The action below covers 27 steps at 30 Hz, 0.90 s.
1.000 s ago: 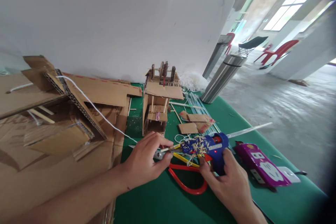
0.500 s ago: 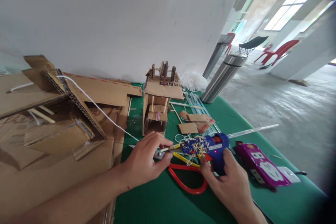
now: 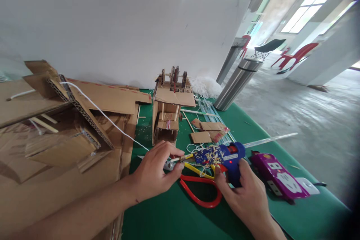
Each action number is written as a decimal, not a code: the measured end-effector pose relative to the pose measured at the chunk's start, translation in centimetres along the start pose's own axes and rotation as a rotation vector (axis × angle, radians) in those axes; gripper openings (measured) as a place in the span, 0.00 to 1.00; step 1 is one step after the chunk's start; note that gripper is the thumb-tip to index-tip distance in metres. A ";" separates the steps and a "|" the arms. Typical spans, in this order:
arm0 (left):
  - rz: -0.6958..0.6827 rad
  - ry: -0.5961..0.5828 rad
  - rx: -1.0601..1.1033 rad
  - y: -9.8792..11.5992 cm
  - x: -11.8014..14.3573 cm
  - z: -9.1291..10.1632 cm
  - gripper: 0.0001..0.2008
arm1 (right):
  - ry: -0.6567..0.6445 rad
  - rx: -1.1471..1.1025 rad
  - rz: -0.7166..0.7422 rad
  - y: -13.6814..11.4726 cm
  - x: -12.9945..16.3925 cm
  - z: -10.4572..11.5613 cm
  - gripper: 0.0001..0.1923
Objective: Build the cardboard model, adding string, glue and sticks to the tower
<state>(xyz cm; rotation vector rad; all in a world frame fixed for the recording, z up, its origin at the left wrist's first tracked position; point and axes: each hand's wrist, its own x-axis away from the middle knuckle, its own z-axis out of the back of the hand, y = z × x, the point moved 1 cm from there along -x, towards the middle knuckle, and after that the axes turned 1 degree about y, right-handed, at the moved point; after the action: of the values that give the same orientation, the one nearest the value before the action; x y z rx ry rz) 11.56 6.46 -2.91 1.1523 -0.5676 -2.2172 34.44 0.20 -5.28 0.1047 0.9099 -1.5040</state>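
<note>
My right hand [image 3: 244, 195] grips the handle of a blue glue gun [image 3: 225, 156] crusted with dried glue and chips, a clear glue stick [image 3: 270, 139] poking out of its back. Its nozzle points left at a small piece [image 3: 180, 158] pinched in the fingers of my left hand [image 3: 156, 170]; what that piece is I cannot tell. Both hands hover low over the green table [image 3: 174, 217]. Red-handled scissors [image 3: 200, 191] lie just beneath them.
A small cardboard model [image 3: 170, 107] stands behind the hands. Large cardboard sheets [image 3: 56, 135] with a white cord fill the left. A purple power strip [image 3: 277, 176] lies at right, cardboard scraps [image 3: 208, 131] mid-table, a steel bin [image 3: 237, 82] beyond the edge, a white board [image 3: 112, 30] behind.
Almost nothing differs; both hands keep their grips and stay in place, with only a slight shift of the view.
</note>
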 end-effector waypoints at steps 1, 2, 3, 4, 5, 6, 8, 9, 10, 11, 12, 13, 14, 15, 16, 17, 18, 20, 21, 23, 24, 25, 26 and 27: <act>0.003 0.002 0.002 0.0 0.0 0.0 0.09 | -0.003 0.004 -0.002 0.0 0.0 0.0 0.14; 0.006 0.002 0.004 0.0 0.0 0.0 0.09 | -0.004 0.008 -0.004 0.0 0.0 0.0 0.14; 0.008 0.003 0.005 0.0 0.0 0.0 0.09 | -0.004 0.011 -0.002 0.0 0.0 0.0 0.14; 0.009 0.005 0.004 0.0 0.0 0.0 0.09 | -0.001 0.011 0.003 0.0 0.0 0.0 0.13; 0.008 0.007 0.003 0.0 0.0 0.0 0.08 | 0.003 0.011 0.006 0.0 0.0 0.0 0.13; 0.007 0.007 0.003 -0.1 0.0 -0.1 0.08 | 0.007 0.011 0.002 0.0 0.0 0.0 0.14; 0.008 0.005 0.003 -0.1 0.0 -0.1 0.09 | 0.010 0.008 -0.026 -0.1 0.0 0.0 0.14; 0.010 0.003 0.004 -0.1 0.0 -0.1 0.09 | 0.009 0.007 -0.046 -0.1 0.0 0.0 0.14; 0.013 0.002 0.005 -0.1 0.0 -0.1 0.09 | 0.008 0.005 -0.062 -0.1 0.0 0.0 0.14; 0.016 0.001 0.006 0.0 -0.1 0.0 0.08 | 0.007 0.002 -0.070 -0.1 0.1 0.0 0.14; 0.017 0.003 0.005 0.0 -0.1 0.0 0.08 | 0.007 0.000 -0.073 -0.1 0.1 0.0 0.14; 0.017 0.003 0.005 0.0 -0.1 0.1 0.08 | 0.008 -0.001 -0.069 0.0 0.1 0.0 0.14; 0.015 0.004 0.004 0.1 -0.1 0.1 0.08 | 0.007 -0.002 -0.059 0.0 0.1 0.0 0.14; 0.014 0.007 0.002 0.1 -0.1 0.1 0.08 | 0.006 -0.004 -0.050 0.0 0.1 0.0 0.14; 0.014 0.007 0.001 0.1 -0.1 0.1 0.08 | 0.005 -0.004 -0.047 -0.1 0.1 0.0 0.13; 0.013 0.006 0.002 0.1 -0.1 0.2 0.08 | 0.007 -0.001 -0.051 -0.1 0.0 0.1 0.13; 0.013 0.007 0.002 0.1 -0.1 0.2 0.08 | 0.008 0.000 -0.058 -0.2 0.0 0.1 0.14; 0.017 0.003 0.004 0.2 -0.1 0.2 0.08 | 0.012 0.004 -0.087 -0.4 0.0 0.2 0.14; 0.019 0.002 0.005 0.1 -0.1 0.1 0.08 | 0.013 0.004 -0.100 -0.5 0.0 0.2 0.14; 0.023 0.004 0.006 0.1 -0.1 0.1 0.08 | 0.008 -0.005 -0.105 -0.7 0.1 0.2 0.14; 0.022 0.004 0.007 0.1 -0.1 0.1 0.08 | 0.009 -0.008 -0.105 -0.7 0.1 0.2 0.14; 0.020 0.005 0.009 0.1 -0.1 0.1 0.08 | 0.011 -0.006 -0.108 -0.7 0.1 0.2 0.14; 0.019 0.005 0.011 0.1 -0.1 0.1 0.08 | 0.015 -0.003 -0.113 -0.7 0.1 0.2 0.15; 0.022 0.002 0.012 0.1 -0.1 0.1 0.08 | 0.018 0.003 -0.120 -0.6 0.2 0.2 0.15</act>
<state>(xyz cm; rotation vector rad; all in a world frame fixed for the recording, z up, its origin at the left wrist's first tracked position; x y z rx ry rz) 11.55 6.47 -2.69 1.1485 -0.5902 -2.1971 33.97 -0.15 -4.93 0.0663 0.9421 -1.6172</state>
